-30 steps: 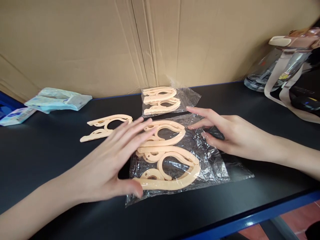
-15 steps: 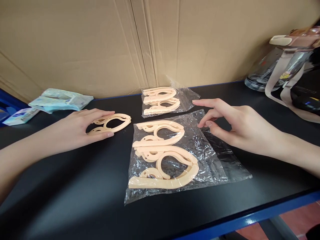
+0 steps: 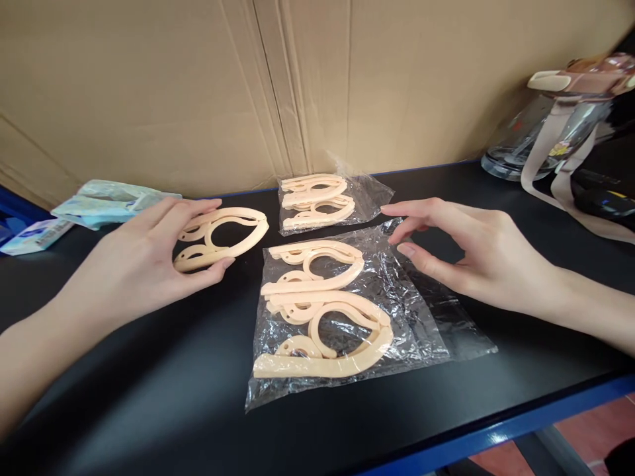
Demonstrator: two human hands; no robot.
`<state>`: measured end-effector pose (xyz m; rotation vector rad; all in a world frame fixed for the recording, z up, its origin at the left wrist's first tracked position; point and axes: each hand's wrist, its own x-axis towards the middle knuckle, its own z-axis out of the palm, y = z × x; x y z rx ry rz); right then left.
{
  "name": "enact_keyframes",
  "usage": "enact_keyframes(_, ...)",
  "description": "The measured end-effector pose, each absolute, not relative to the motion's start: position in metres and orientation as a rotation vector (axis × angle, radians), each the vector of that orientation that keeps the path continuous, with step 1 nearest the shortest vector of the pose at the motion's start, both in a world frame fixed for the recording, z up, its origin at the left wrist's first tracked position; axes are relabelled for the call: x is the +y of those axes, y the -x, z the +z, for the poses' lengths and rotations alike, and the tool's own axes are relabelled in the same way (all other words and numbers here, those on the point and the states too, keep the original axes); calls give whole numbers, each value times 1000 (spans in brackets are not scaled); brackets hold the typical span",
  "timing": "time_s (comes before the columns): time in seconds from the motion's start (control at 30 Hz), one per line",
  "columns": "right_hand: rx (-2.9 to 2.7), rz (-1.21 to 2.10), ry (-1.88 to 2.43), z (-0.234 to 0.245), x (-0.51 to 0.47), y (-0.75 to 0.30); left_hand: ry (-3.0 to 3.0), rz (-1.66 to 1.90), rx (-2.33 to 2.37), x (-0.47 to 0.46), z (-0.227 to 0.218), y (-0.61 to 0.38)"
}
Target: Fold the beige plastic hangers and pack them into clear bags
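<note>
My left hand (image 3: 143, 244) grips a beige plastic folding hanger (image 3: 253, 246) at the left, fingers along its far side and thumb along the near side. The hanger is folded up, and part of it is hidden by my palm. In front of me lies a clear plastic bag (image 3: 421, 324) with folded beige hangers (image 3: 342, 365) inside. My right hand (image 3: 461, 244) is by the bag's far right corner, thumb and fingers apart. Whether its fingertips touch the plastic I cannot tell. Behind is a smaller clear bag (image 3: 372, 192) holding more folded hangers (image 3: 322, 182).
A pale blue tissue pack (image 3: 94, 205) and a white-and-blue packet (image 3: 37, 237) lie at the back left. A clear bottle (image 3: 520, 142) with a strap (image 3: 543, 158) stands at the back right. Cardboard (image 3: 173, 99) rises behind the black table (image 3: 173, 396).
My left hand has raised the folded hanger off the table and shifted it slightly right. My right thumb and index finger have barely moved. The view has shifted a little.
</note>
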<state>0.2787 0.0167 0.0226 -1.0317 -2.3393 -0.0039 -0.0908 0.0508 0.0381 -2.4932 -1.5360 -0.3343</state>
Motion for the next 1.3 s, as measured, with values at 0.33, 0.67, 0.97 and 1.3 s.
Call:
enact_keyframes(0.33, -2417, -177, 775, 25, -4, -261, 2600, -669, -921, -9, 37, 36)
enact_keyframes(0.67, -2532, -97, 522, 9, -34, -238, 2585, -594, -519, -49, 12, 14)
enact_keyframes(0.97, -2539, -96, 616, 11, -43, -236, 2665, -698, -630, -47, 15, 5)
enact_keyframes(1.3, -2413, -141, 995, 28, 4, -269, 2940, -426, -1085, -4, 25, 36)
